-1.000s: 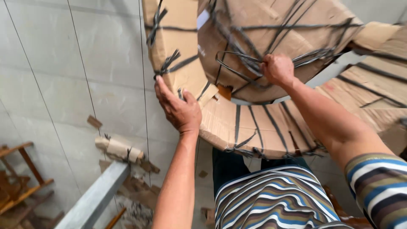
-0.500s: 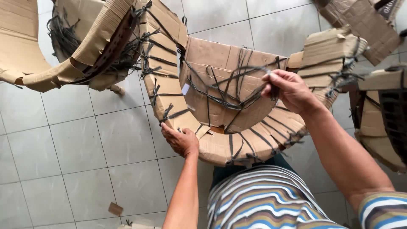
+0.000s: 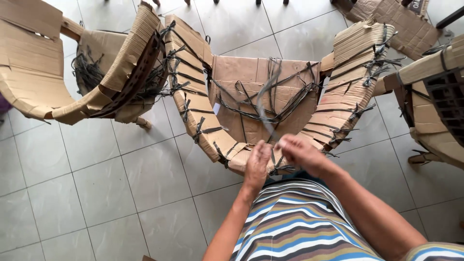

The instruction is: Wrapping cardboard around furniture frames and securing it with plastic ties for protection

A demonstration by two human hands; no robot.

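A curved chair wrapped in brown cardboard (image 3: 263, 92) and tied with dark plastic straps stands in front of me on the tiled floor. My left hand (image 3: 257, 163) rests on its near edge with the fingers pressed to the cardboard. Beside it, my right hand (image 3: 302, 153) pinches a dark strap (image 3: 265, 104) that rises blurred over the seat. Both hands meet at the front rim of the wrapped chair.
A second cardboard-wrapped chair (image 3: 92, 77) stands at the left, touching the first. Another wrapped piece (image 3: 430, 96) with a dark woven panel is at the right, and flat cardboard (image 3: 396, 24) lies at the top right. Pale floor tiles (image 3: 96, 183) spread to the lower left.
My view has tipped down onto the chair. My right hand came down from the seat's upper edge to the near rim beside my left hand, pulling a strap.
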